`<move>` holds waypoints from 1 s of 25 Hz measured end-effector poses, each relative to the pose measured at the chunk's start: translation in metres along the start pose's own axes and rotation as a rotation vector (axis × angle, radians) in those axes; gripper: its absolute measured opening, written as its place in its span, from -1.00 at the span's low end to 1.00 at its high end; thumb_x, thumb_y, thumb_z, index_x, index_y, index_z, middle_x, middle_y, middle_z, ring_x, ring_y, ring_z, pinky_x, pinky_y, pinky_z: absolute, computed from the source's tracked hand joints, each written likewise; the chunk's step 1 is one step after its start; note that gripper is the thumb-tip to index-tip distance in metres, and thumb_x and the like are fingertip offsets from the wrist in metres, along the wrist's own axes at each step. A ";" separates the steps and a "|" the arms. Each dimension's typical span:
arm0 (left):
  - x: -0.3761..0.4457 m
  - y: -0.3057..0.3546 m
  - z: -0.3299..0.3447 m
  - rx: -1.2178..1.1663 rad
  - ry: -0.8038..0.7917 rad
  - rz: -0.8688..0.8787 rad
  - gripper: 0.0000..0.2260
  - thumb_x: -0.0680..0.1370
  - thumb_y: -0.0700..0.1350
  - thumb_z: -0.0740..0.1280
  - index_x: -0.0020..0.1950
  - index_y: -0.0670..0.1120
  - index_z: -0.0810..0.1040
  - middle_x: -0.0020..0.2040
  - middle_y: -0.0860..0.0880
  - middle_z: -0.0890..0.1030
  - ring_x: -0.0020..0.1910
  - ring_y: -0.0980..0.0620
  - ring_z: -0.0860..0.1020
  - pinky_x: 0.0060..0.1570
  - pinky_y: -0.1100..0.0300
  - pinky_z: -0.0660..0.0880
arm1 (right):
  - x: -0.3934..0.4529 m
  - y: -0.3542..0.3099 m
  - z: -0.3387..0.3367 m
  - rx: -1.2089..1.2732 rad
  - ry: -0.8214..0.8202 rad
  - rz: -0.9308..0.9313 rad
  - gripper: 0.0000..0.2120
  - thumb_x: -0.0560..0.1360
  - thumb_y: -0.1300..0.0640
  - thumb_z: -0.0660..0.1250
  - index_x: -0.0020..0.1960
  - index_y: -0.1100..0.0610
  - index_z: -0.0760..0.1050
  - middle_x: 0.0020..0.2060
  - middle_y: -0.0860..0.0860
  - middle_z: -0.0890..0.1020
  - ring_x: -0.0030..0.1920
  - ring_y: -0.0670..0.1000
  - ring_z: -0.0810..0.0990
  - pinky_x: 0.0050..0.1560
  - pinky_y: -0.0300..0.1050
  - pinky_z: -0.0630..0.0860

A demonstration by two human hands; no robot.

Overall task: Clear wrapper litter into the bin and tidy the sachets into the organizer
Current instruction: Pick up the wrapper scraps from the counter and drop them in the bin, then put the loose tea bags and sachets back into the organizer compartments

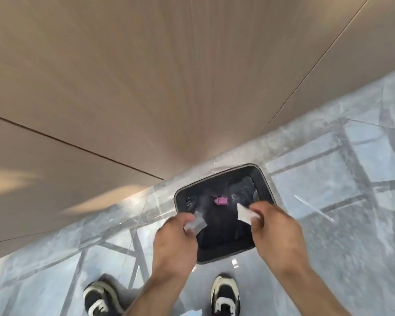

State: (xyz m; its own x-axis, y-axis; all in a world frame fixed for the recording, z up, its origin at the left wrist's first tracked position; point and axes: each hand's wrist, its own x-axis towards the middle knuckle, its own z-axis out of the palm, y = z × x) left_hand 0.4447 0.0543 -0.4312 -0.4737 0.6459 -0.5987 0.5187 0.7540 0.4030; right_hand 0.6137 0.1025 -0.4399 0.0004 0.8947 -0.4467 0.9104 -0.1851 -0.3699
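A black square bin with a dark liner stands on the floor against the wall, seen from above. A small pink wrapper lies inside it. My left hand hovers over the bin's left rim, pinching a clear, greyish wrapper. My right hand is over the right rim, pinching a white wrapper. Both wrappers hang above the bin's opening. No sachets or organizer are in view.
A tan wood-panelled wall rises just behind the bin. The floor is glossy grey marble with reflections. My two black-and-white shoes stand just in front of the bin.
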 end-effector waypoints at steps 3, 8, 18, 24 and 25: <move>-0.002 -0.009 0.004 0.043 -0.120 0.079 -0.63 0.55 -0.11 0.23 0.35 0.15 0.42 0.36 0.11 0.48 0.27 0.10 0.49 0.30 0.25 0.36 | -0.003 0.009 0.006 0.019 -0.061 0.011 -0.65 0.50 0.07 0.23 0.29 -0.05 0.42 0.15 -0.08 0.58 0.04 -0.04 0.60 0.02 -0.15 0.47; -0.027 -0.007 -0.026 0.276 -0.033 0.167 -0.52 0.59 0.05 0.10 0.51 0.07 0.15 0.56 0.17 0.06 0.53 0.14 0.05 0.45 0.26 0.00 | -0.037 0.002 -0.029 -0.004 0.045 -0.068 -0.67 0.49 0.05 0.24 0.24 0.01 0.50 0.18 -0.05 0.59 0.09 0.06 0.59 0.04 -0.08 0.49; -0.144 0.047 -0.202 0.431 0.477 0.531 -0.46 0.58 0.15 -0.10 0.33 -0.10 0.46 0.43 -0.12 0.41 0.46 -0.12 0.21 0.43 -0.07 0.02 | -0.126 -0.112 -0.181 -0.185 0.295 -0.329 -0.33 0.51 -0.26 -0.15 0.39 0.10 0.37 0.42 0.11 0.38 0.44 0.12 0.19 0.35 0.15 0.10; -0.239 0.062 -0.344 0.418 0.731 0.504 -0.49 0.58 0.14 -0.04 0.43 -0.06 0.33 0.52 -0.09 0.28 0.53 -0.11 0.10 0.45 -0.19 0.01 | -0.201 -0.218 -0.294 -0.154 0.417 -0.519 -0.31 0.49 -0.30 -0.19 0.50 0.04 0.13 0.52 0.04 0.14 0.52 0.08 0.00 0.45 0.21 0.01; -0.254 0.060 -0.366 0.422 0.761 0.482 -0.49 0.58 0.13 -0.04 0.44 -0.06 0.33 0.52 -0.10 0.27 0.53 -0.13 0.10 0.44 -0.20 0.02 | -0.214 -0.237 -0.308 -0.147 0.429 -0.558 -0.30 0.49 -0.31 -0.19 0.51 0.04 0.11 0.53 0.04 0.12 0.52 0.08 -0.01 0.45 0.22 0.00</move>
State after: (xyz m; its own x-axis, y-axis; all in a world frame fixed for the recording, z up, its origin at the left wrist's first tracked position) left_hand 0.3358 -0.0202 -0.0016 -0.3996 0.8879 0.2277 0.9165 0.3820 0.1188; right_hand 0.5250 0.0799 -0.0054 -0.3458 0.9266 0.1479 0.8689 0.3757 -0.3223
